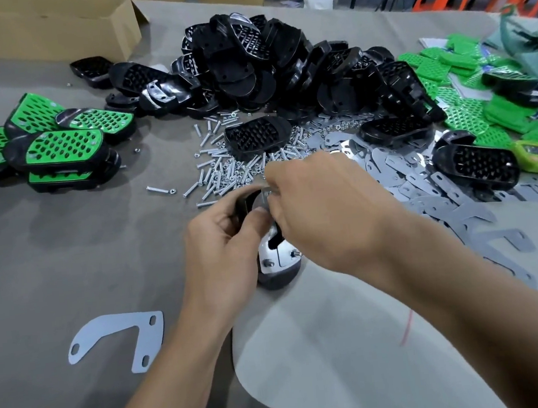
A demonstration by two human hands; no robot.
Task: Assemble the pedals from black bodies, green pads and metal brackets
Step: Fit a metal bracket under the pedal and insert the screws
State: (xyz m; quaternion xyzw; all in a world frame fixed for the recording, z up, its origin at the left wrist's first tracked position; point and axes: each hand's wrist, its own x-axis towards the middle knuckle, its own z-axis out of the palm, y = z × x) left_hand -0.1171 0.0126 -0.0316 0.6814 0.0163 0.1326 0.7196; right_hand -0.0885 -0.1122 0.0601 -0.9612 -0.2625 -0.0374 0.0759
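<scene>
At the centre of the frame, the left hand (pixel 228 238) grips the pedal (pixel 278 256) from the left, fingers and thumb curled round its black body; the pedal stands on its near end on the table (pixel 67 258). The right hand (pixel 321 208) comes in from the right with its fingers bunched at the pedal's upper end, against a metal piece there; we cannot tell what the fingertips pinch, if anything. The pedal's lower end shows below both hands, with two screw ends (pixel 269 263) sticking out of it. Counts: we make five finished pedals (pixel 64 149) with green faces, stacked at the left edge. One loose bracket (pixel 119 339) lies flat at lower left, well apart from the hands. The heap of black bodies (pixel 262 55) at upper centre is too tangled to count. One single body (pixel 257 135) lies on the scatter of screws (pixel 224 172) just beyond the hands, and another (pixel 476 165) lies at right on the spread of brackets (pixel 426 194), uncounted. Green pads (pixel 468 89) are piled at upper right, uncounted. One white sheet (pixel 326 347) lies under the forearms.
</scene>
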